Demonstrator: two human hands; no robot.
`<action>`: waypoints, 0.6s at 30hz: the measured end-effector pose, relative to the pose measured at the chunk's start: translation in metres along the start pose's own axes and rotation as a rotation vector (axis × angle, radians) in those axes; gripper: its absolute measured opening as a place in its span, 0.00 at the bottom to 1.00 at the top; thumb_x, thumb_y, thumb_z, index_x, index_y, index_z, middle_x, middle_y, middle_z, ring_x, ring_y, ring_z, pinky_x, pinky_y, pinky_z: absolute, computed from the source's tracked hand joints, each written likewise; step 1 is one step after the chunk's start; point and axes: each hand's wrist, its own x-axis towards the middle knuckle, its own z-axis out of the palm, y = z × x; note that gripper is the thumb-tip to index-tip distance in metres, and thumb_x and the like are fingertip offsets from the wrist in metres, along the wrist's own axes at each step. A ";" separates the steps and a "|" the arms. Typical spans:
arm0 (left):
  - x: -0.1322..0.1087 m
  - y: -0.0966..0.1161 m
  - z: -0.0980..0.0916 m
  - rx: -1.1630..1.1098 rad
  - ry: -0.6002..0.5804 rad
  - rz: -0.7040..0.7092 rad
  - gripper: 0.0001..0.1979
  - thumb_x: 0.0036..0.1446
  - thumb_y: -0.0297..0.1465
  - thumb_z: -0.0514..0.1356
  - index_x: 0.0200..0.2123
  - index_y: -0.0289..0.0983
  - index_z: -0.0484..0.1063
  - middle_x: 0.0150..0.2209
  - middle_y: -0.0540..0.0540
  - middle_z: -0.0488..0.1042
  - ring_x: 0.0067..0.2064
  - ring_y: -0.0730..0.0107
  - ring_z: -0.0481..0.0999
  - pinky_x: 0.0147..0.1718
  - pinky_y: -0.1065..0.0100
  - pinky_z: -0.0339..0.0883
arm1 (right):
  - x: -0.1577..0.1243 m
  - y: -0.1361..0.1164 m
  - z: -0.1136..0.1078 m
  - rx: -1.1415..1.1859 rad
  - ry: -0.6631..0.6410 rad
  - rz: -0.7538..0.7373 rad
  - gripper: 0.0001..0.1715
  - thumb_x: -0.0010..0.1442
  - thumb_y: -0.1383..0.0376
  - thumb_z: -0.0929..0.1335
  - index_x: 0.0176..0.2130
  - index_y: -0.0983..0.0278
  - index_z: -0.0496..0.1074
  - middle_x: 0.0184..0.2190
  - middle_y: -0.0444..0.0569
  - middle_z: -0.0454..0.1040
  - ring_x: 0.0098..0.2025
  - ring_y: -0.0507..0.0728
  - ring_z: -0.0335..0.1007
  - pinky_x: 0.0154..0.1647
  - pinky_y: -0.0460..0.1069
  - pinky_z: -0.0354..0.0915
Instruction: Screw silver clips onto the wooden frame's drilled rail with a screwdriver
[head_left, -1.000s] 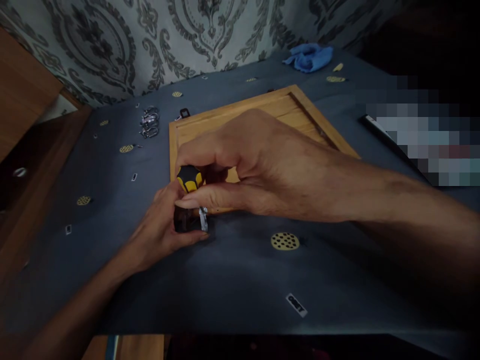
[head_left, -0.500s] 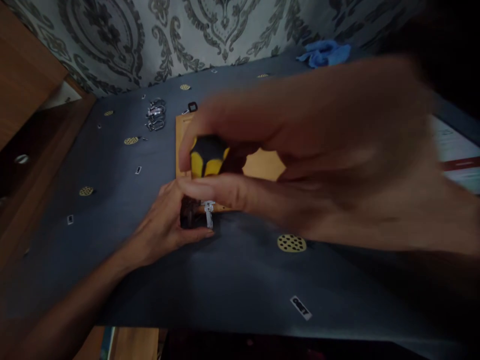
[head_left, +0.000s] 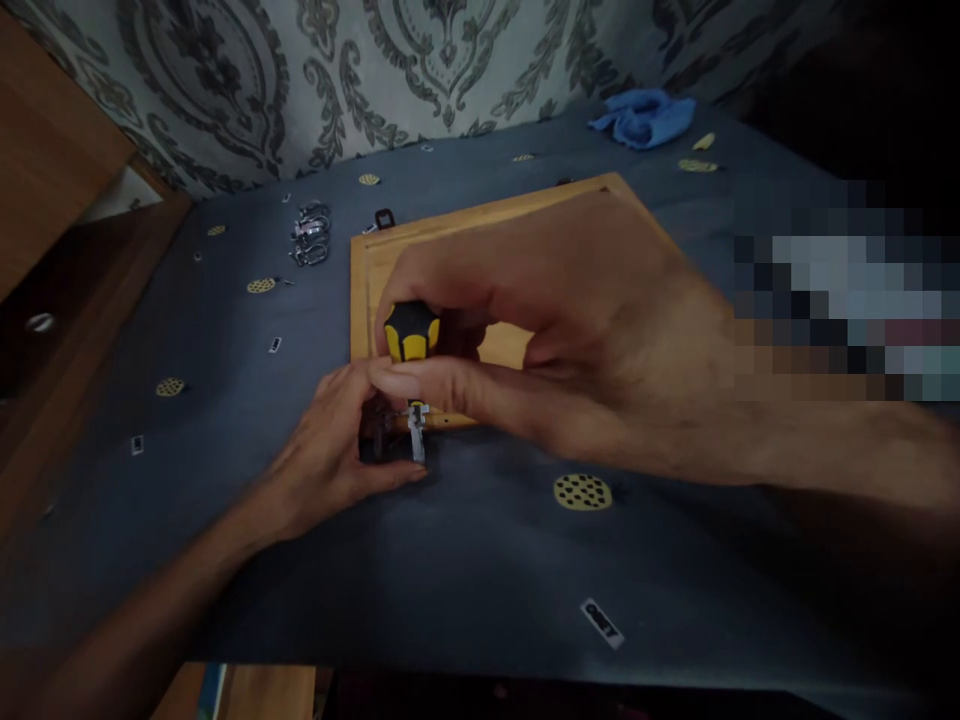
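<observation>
My right hand [head_left: 570,340] is closed around a screwdriver with a black and yellow handle [head_left: 411,332], held upright over the near left corner of a wooden panel [head_left: 480,225]. Its tip is hidden under my fingers. My left hand [head_left: 330,455] pinches a small metal fitting [head_left: 415,432] against that corner of the panel, right under the screwdriver. Both hands touch each other there.
The panel lies on a dark blue cloth [head_left: 487,560] with yellow dotted discs [head_left: 582,491]. A pile of metal fittings [head_left: 309,238] lies at the back left, a blue rag [head_left: 641,115] at the back right. Patterned wallpaper stands behind; a wooden cabinet [head_left: 45,150] is at the left.
My right hand lifted toward the camera with the screwdriver, blurred, then came back down onto the fitting. My left hand stayed on the fitting.
</observation>
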 end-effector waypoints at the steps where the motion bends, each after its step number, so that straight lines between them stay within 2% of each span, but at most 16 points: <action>1: 0.000 0.000 0.000 0.002 0.006 0.007 0.23 0.50 0.39 0.71 0.48 0.43 0.71 0.54 0.43 0.76 0.58 0.43 0.74 0.60 0.42 0.67 | 0.000 0.001 0.002 0.027 -0.009 0.013 0.12 0.72 0.64 0.68 0.36 0.66 0.73 0.42 0.43 0.74 0.42 0.48 0.67 0.40 0.43 0.62; 6: 0.000 -0.002 0.000 0.026 0.015 0.032 0.24 0.50 0.41 0.72 0.48 0.43 0.72 0.54 0.43 0.76 0.59 0.43 0.74 0.60 0.43 0.68 | 0.000 0.002 0.004 0.079 -0.030 0.039 0.15 0.72 0.62 0.66 0.33 0.64 0.71 0.38 0.40 0.74 0.38 0.48 0.67 0.40 0.45 0.62; 13: 0.000 -0.003 0.001 0.041 0.032 0.022 0.23 0.49 0.40 0.72 0.47 0.44 0.70 0.51 0.44 0.76 0.58 0.42 0.74 0.60 0.43 0.69 | -0.001 0.006 0.004 0.074 -0.063 0.037 0.14 0.73 0.60 0.66 0.36 0.64 0.73 0.31 0.40 0.72 0.35 0.48 0.65 0.35 0.45 0.59; 18: -0.001 -0.004 0.002 0.051 0.036 -0.004 0.22 0.50 0.43 0.71 0.46 0.43 0.70 0.46 0.45 0.76 0.55 0.41 0.75 0.54 0.44 0.73 | 0.000 0.006 0.006 0.049 -0.088 0.028 0.12 0.71 0.61 0.65 0.35 0.63 0.71 0.30 0.36 0.70 0.33 0.45 0.64 0.34 0.45 0.58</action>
